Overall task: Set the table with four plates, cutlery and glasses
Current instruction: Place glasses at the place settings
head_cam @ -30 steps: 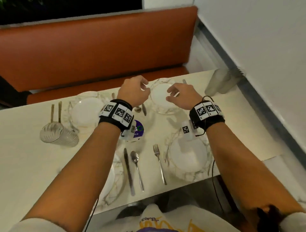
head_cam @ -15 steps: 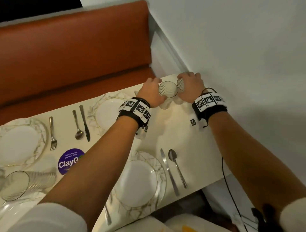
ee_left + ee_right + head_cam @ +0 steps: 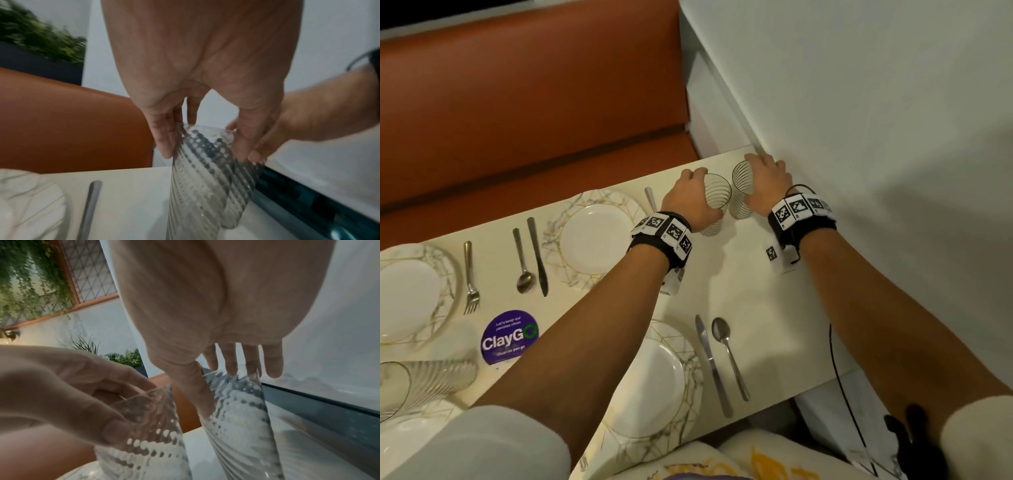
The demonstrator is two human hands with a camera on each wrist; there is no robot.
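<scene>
Glasses [image 3: 717, 202] now apart (slightly)

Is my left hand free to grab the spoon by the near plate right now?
Probably not yet: the left hand grips a ribbed glass, so it would have to let go first. The spoon itself lies uncovered beside the knife.

Two ribbed clear glasses upright at far right corner of tabletop [image 3: 750, 274], side by side: left glass [image 3: 714, 205] gripped near rim by left hand [image 3: 688, 202], right glass [image 3: 741, 192] by right hand [image 3: 768, 178]. Third glass [image 3: 417, 383] on its side at left edge. Gold-veined white plates [image 3: 599, 240] with knives, spoons and fork between.
</scene>
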